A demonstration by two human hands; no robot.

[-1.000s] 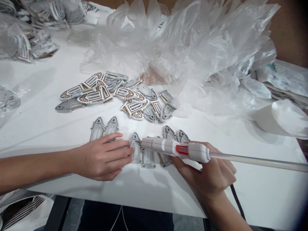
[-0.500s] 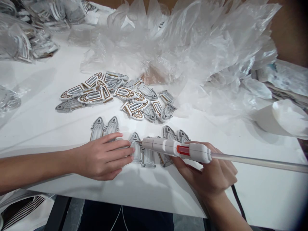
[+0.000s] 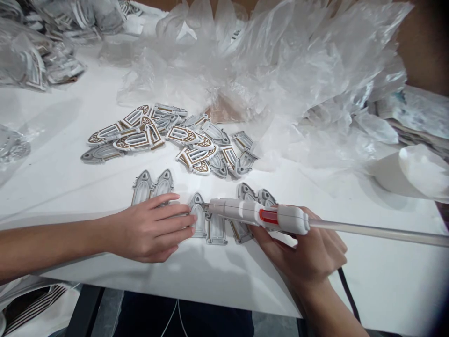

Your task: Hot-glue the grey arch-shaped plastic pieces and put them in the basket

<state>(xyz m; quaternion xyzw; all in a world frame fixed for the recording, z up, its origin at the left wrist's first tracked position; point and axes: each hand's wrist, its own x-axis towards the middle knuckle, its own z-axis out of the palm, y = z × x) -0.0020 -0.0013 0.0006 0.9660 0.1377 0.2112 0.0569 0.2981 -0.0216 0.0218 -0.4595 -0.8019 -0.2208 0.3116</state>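
Note:
My right hand [image 3: 305,252] is wrapped round a white glue gun [image 3: 238,209] with a red window, a long clear glue stick [image 3: 379,232] coming out of its back. The nozzle points left, at the upper part of a grey arched window-shaped piece [image 3: 199,220]. Over the table lies my left hand [image 3: 154,229], fingers stretched out, their tips at that piece's left edge. Another arched piece [image 3: 216,229] sits just right of it, partly under the gun. Two similar pieces [image 3: 143,187] show beyond my left fingers, and several more [image 3: 246,192] lie behind the gun.
A loose pile of white and gold arched pieces [image 3: 140,138] lies farther back. Crumpled clear plastic bags [image 3: 280,61] cover the back of the white table [image 3: 63,187]. Bagged pieces [image 3: 31,61] are at the back left; a white paper roll [image 3: 414,171] is at the right.
The glue gun's nozzle has shifted very slightly right and up with my right hand. My left hand stays in place, and the pieces have not moved.

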